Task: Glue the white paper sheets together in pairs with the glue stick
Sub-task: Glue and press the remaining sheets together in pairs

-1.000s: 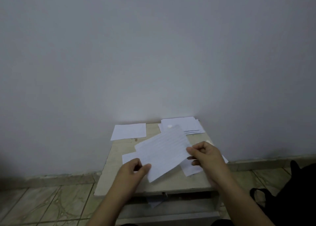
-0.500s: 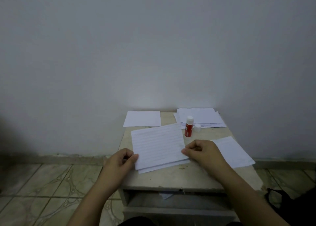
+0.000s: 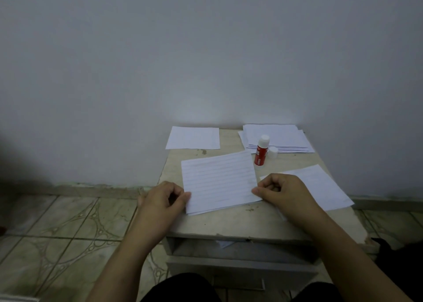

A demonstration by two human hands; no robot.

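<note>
Sitting against a grey wall [image 3: 206, 50], small worn table [image 3: 229, 224] — lined sheets [image 3: 219, 180] lying stacked at its middle. Pinching the stack's near corners: left hand [image 3: 160, 201] at the left edge, right hand [image 3: 283, 192] at the right. Standing upright just beyond — glue stick [image 3: 261, 150], touching the paper pile [image 3: 281, 137], cap [image 3: 273, 152] beside it.

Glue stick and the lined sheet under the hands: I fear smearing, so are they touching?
Apart. The head view shows bare table between the upright glue stick and the right edge of the lined sheet.
</note>
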